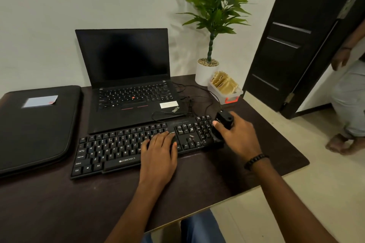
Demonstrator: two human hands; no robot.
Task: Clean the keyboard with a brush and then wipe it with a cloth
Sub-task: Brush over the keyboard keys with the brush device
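A black keyboard point(110, 152) lies on the dark table point(59, 203) in front of an open laptop. My left hand point(158, 156) rests flat on the keys right of the middle, fingers spread, holding nothing. At the keyboard's right end, over the number pad, my right hand point(237, 136) grips a black brush point(223, 122) by its blocky handle. The bristles point down at the keyboard's right edge and are partly hidden by my fingers. No cloth is in sight.
A black laptop point(128, 89) stands open behind the keyboard, with cables point(197, 100) trailing to its right. A black sleeve point(35, 128) lies at the left. At the back right stand a potted plant point(207, 73) and a small box point(227, 92). Another person point(349, 89) stands by the door.
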